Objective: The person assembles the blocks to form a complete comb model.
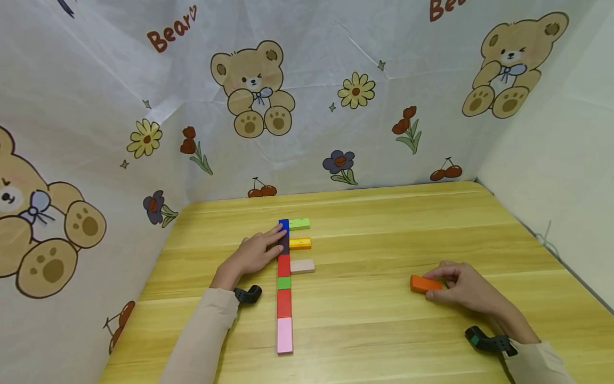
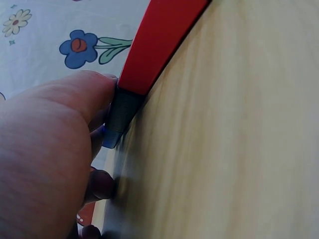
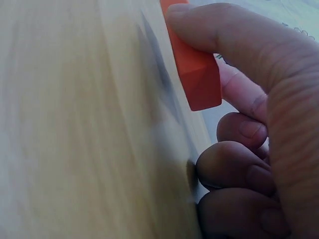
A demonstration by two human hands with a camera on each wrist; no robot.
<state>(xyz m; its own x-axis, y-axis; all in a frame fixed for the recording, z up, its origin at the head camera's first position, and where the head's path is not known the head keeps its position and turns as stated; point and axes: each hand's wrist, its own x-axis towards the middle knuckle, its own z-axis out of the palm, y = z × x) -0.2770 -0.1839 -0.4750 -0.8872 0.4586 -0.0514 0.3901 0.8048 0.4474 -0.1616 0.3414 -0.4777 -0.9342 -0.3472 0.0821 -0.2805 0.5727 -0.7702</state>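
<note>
My right hand [image 1: 462, 288] pinches an orange block [image 1: 419, 284] between thumb and fingers, at the right of the table. In the right wrist view the orange block [image 3: 199, 79] is held with a gap over the wood. A straight row of blocks runs away from me left of centre: pink [image 1: 285, 336], red [image 1: 284, 303], green [image 1: 284, 283], another red [image 1: 284, 265], then a dark block [image 1: 284, 246] and a blue block [image 1: 284, 223] at the far end. The left hand [image 1: 254, 253] touches the dark and blue blocks from the left with extended fingers.
Three blocks stick out rightward from the row: light green [image 1: 299, 224], yellow-orange [image 1: 300, 244] and pale wood [image 1: 303, 266]. A bear-print cloth [image 1: 307, 154] hangs behind the wooden table [image 1: 355, 330]. A white wall [image 1: 566, 176] stands along the right edge.
</note>
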